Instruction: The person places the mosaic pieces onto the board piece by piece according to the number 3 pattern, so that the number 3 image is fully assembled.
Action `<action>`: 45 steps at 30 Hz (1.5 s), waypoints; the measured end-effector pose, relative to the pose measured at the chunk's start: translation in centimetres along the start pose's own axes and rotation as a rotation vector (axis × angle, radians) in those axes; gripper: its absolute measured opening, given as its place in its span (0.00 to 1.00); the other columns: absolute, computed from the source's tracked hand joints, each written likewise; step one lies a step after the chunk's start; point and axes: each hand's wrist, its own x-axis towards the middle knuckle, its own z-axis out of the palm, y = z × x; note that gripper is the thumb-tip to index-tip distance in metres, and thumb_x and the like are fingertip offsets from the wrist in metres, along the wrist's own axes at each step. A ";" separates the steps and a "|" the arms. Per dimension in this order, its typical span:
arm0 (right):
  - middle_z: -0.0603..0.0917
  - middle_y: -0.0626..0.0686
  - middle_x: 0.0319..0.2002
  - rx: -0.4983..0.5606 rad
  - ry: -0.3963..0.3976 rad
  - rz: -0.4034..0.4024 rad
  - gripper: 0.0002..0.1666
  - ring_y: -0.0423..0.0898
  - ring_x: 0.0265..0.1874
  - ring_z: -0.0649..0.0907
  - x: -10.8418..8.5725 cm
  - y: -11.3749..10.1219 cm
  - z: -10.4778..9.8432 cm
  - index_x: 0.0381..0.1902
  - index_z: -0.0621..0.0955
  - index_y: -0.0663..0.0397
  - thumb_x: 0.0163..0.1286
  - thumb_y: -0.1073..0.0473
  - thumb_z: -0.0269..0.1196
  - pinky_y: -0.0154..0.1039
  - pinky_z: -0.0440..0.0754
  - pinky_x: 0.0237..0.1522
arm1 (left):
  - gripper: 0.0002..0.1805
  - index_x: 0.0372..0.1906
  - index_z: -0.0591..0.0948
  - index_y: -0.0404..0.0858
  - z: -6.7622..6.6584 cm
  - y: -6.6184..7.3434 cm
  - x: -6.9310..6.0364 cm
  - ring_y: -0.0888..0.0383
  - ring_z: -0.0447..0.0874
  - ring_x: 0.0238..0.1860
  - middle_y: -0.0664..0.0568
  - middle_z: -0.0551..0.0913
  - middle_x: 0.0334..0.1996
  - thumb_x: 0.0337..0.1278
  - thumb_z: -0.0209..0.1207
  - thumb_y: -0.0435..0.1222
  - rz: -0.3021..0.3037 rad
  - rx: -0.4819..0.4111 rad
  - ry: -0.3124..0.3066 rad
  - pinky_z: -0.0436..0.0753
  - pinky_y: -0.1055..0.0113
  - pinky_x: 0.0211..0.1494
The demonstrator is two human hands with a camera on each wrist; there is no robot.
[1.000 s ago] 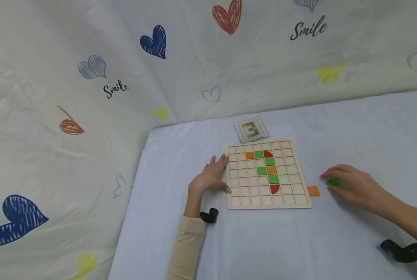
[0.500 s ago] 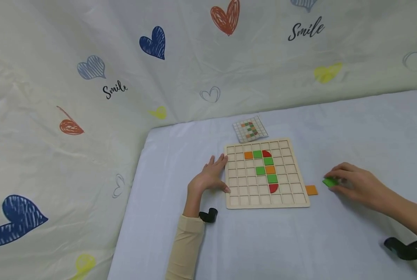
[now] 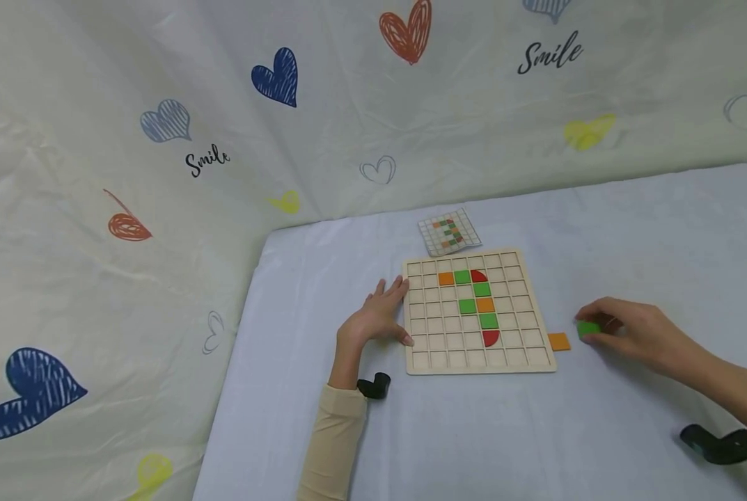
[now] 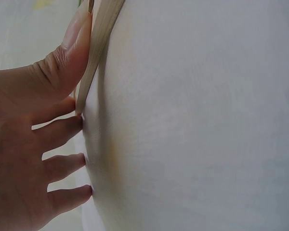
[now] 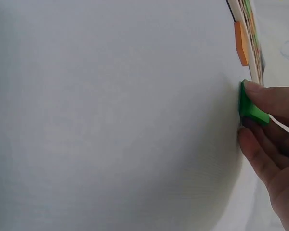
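A wooden grid board (image 3: pixel 481 371) lies on the table, with several orange, green and red tiles set in its cells in a bent row. At the board's left edge rests my left hand (image 3: pixel 376 316), fingers spread; the left wrist view shows the thumb (image 4: pixel 70 62) against the board's side (image 4: pixel 98 45). Right of the board, my right hand (image 3: pixel 636 330) pinches a green tile (image 3: pixel 588 330) between thumb and fingers, close to the tabletop. An orange square tile (image 3: pixel 560 342) lies between that hand and the board, against the board's right edge.
A small pattern card (image 3: pixel 432 240) with a printed grid and coloured shapes lies just behind the board. White cloth (image 3: pixel 461 438) covers the table. A curtain printed with hearts (image 3: pixel 276 76) hangs behind and to the left. Black wrist devices (image 3: pixel 374 386) sit at both wrists.
My right hand turns the green tile slightly in its fingers while staying in nearly the same place beside the board. The left hand and the tiles on the board stay put.
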 end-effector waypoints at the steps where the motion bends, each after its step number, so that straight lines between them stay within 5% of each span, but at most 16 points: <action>1: 0.88 0.46 0.35 0.007 0.003 -0.007 0.25 0.27 0.30 0.79 0.0 0.0 0.1 0.40 0.86 0.57 0.42 0.71 0.82 0.23 0.80 0.29 | 0.65 0.84 0.49 0.47 0.0 0.0 0.0 0.49 0.30 0.85 0.56 0.42 0.85 0.45 0.80 0.39 0.001 0.000 -0.001 0.40 0.51 0.86; 8: 0.90 0.48 0.36 0.038 0.043 -0.063 0.26 0.29 0.33 0.82 0.1 -0.1 0.2 0.40 0.88 0.54 0.42 0.76 0.79 0.17 0.79 0.32 | 0.65 0.84 0.50 0.46 0.0 -0.1 0.1 0.49 0.30 0.85 0.55 0.43 0.85 0.44 0.80 0.40 0.009 0.004 0.004 0.40 0.51 0.86; 23: 0.90 0.56 0.45 0.152 0.016 0.040 0.27 0.17 0.43 0.77 0.6 -1.2 0.2 0.49 0.87 0.60 0.48 0.79 0.75 0.13 0.79 0.41 | 0.65 0.84 0.50 0.46 0.0 0.0 -0.1 0.49 0.30 0.85 0.55 0.43 0.85 0.46 0.80 0.39 0.007 -0.001 0.001 0.40 0.51 0.86; 45: 0.87 0.38 0.40 0.163 0.010 -0.037 0.22 0.37 0.37 0.82 3.2 -3.8 1.5 0.46 0.89 0.46 0.51 0.64 0.80 0.19 0.78 0.41 | 0.65 0.84 0.50 0.46 -0.1 0.0 -0.1 0.48 0.30 0.85 0.54 0.43 0.85 0.46 0.80 0.39 0.011 0.004 0.002 0.40 0.51 0.86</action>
